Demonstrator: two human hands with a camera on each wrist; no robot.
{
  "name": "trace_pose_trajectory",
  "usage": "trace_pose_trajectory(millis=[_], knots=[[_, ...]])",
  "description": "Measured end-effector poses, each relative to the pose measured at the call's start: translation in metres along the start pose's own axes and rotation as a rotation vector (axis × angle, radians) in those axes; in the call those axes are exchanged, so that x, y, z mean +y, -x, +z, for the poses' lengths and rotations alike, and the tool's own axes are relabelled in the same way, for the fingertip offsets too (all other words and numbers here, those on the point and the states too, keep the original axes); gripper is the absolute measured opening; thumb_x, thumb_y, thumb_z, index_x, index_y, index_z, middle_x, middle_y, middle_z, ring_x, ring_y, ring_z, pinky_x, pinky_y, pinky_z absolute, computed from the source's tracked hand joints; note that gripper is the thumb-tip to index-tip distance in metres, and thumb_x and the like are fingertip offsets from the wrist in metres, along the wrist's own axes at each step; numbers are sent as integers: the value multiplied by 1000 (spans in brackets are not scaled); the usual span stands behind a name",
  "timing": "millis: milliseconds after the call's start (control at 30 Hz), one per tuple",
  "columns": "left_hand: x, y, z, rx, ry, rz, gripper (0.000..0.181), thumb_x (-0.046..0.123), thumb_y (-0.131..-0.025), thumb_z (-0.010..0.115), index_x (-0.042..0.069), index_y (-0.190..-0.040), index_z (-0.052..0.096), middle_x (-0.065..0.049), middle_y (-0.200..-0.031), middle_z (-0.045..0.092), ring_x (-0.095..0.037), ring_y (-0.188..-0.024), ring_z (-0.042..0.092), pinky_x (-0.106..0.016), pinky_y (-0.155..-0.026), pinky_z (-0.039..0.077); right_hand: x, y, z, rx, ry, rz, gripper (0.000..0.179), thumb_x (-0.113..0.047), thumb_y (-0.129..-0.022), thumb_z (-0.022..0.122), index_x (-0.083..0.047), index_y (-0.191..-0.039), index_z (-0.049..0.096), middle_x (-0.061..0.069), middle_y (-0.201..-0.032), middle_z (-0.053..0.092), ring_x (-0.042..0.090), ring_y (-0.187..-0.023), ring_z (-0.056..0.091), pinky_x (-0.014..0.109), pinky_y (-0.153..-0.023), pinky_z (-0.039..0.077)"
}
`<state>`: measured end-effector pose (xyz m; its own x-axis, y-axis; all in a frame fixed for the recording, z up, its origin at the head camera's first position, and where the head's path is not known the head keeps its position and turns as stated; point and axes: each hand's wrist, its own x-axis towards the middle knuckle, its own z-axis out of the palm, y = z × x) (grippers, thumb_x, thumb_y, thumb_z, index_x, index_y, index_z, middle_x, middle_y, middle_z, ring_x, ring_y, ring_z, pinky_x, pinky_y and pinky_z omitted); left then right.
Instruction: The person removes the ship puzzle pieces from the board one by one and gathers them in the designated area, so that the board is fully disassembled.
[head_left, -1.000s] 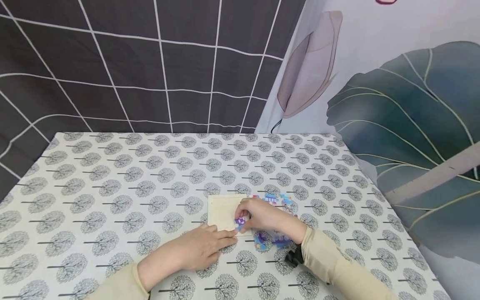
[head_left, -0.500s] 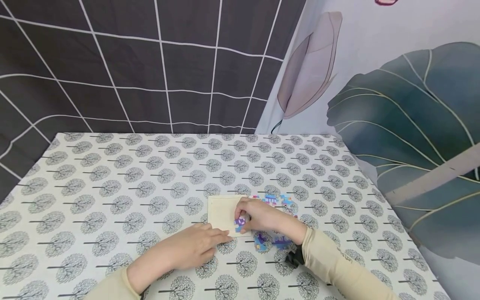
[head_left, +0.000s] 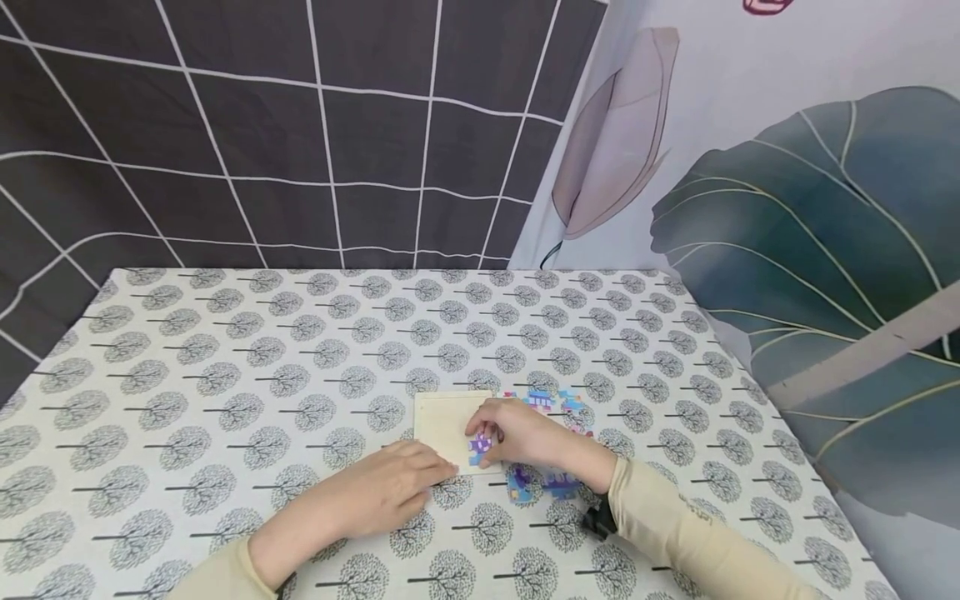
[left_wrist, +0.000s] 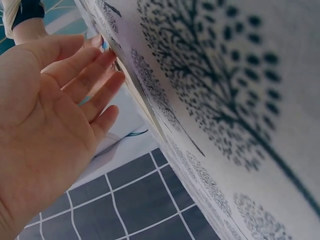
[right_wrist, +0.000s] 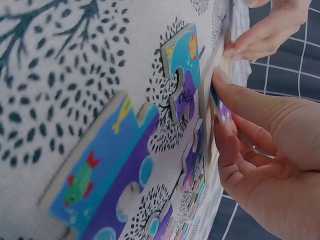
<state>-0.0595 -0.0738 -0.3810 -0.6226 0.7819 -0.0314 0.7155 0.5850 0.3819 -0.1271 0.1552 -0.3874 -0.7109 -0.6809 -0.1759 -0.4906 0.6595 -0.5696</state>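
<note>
In the head view my right hand (head_left: 525, 432) pinches a purple and blue jigsaw piece (head_left: 480, 448) between thumb and fingers, over the right part of a pale wooden puzzle board (head_left: 438, 421). The right wrist view shows the held piece (right_wrist: 222, 107) tilted at the board; whether it touches the board I cannot tell. My left hand (head_left: 382, 492) lies at the board's near edge, fingertips touching or very close to its front. Its fingers (left_wrist: 90, 80) are extended and loosely bent in the left wrist view, holding nothing.
Loose jigsaw pieces lie right of the board, some at the back (head_left: 540, 399) and others nearer, including a blue corner piece (head_left: 519, 485). A piece with a green fish (right_wrist: 102, 165) lies close to the right wrist. A tree-print cloth (head_left: 300, 350) covers the table.
My left hand has drawn back a little to the left, away from the held jigsaw piece. The right hand keeps its pinch and has hardly moved.
</note>
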Motion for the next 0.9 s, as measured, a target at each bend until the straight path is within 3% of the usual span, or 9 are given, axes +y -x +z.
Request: trace_pose_trajectory(millis=[200,433,633,900], knots=[[-2,2,-3,-86,69,-63,46,19,-94,51,1,-135,46,-7,-145,40,-26,-132,39,-43,-111,29,3,1,1,14,-19,-31,27,-14,-65,82,-15,-87,66,-8,-75,54,8,-69,50,18,-64,46],[-3,3,-5,-139,59,-93,47,20,-94,50,4,-138,44,-3,-148,36,-23,-134,37,-45,-112,26,1,5,-2,-38,-12,-85,27,-12,-71,78,-13,-96,66,-7,-84,61,7,-72,55,17,-67,50],[-1,4,-6,-129,0,-97,45,20,-93,53,8,-136,48,1,-147,38,-19,-131,40,-50,-111,26,1,10,-1,-15,6,-118,33,-9,-73,76,-8,-105,68,-1,-92,65,4,-72,54,15,-67,50],[-1,3,-4,-112,43,-124,44,20,-93,53,12,-136,49,2,-146,38,-19,-131,41,-50,-111,24,3,22,-2,97,10,-125,34,-13,-71,78,-7,-103,67,-1,-93,66,4,-77,57,14,-70,50]])
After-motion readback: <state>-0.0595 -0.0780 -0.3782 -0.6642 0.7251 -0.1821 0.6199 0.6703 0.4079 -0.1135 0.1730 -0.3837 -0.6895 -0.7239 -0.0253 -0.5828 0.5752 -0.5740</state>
